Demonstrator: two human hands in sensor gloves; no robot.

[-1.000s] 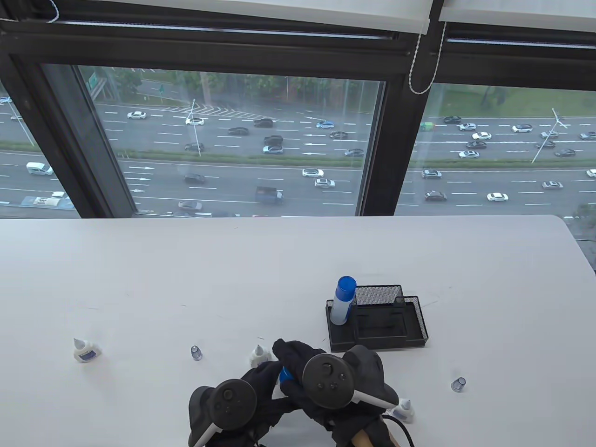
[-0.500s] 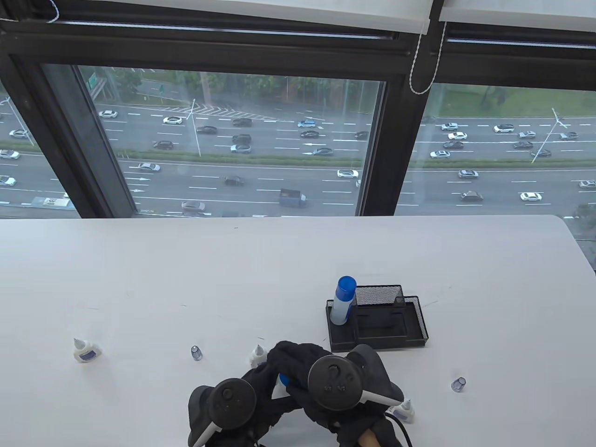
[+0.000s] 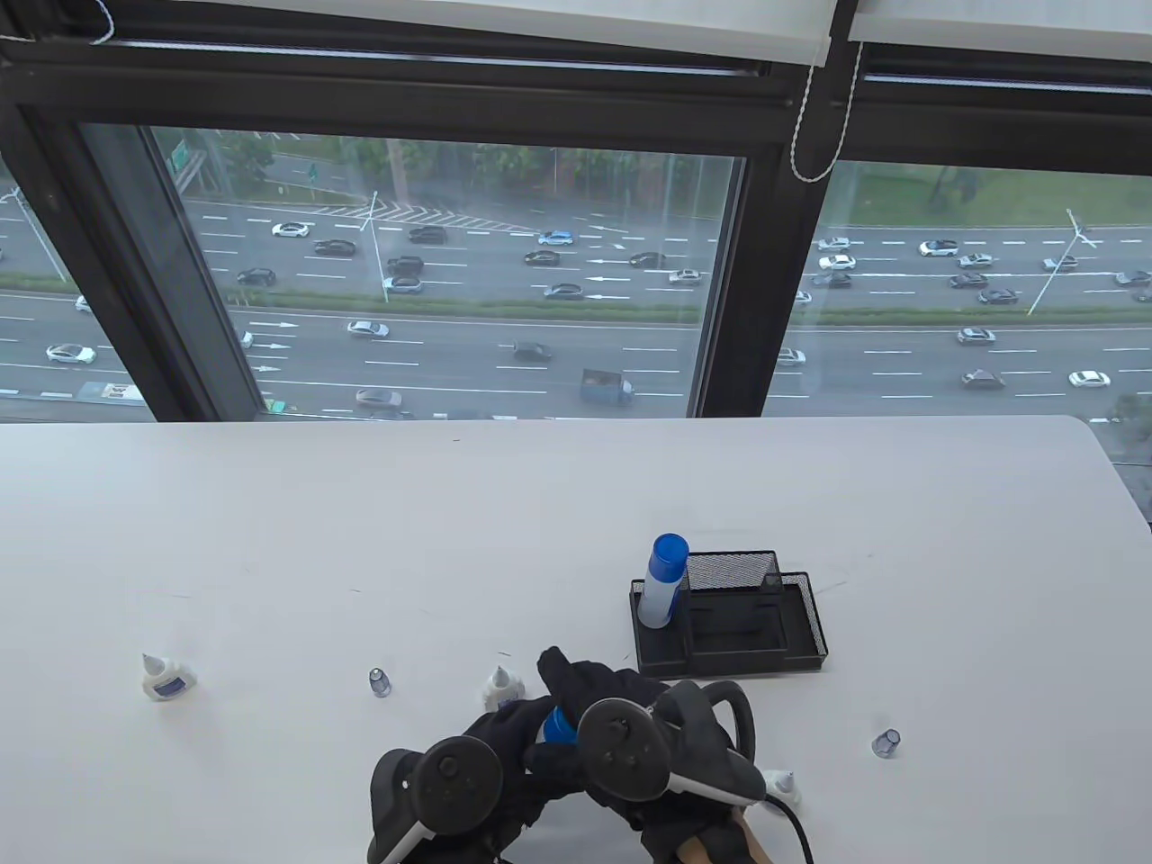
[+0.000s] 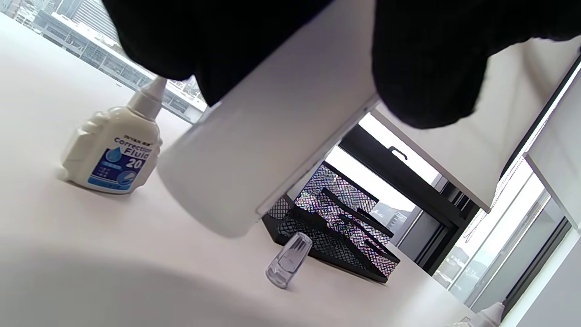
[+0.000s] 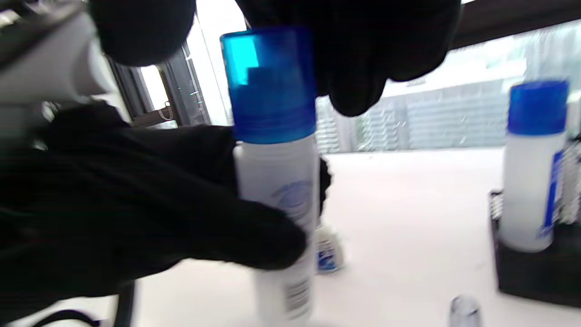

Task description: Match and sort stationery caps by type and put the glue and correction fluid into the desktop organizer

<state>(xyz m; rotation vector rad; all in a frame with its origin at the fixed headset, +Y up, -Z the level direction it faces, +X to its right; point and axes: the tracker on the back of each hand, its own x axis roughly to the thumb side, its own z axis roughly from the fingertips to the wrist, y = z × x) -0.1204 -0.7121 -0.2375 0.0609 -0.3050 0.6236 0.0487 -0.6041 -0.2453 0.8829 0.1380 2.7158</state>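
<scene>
Near the table's front edge, left hand grips glue bottle; right hand pinches its blue cap.

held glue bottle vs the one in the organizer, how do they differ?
The held glue bottle is off the table, gripped by the left hand, with the right hand at its cap. The other glue bottle stands untouched in the organizer, in its left compartment. Both are white with blue caps on.
</scene>
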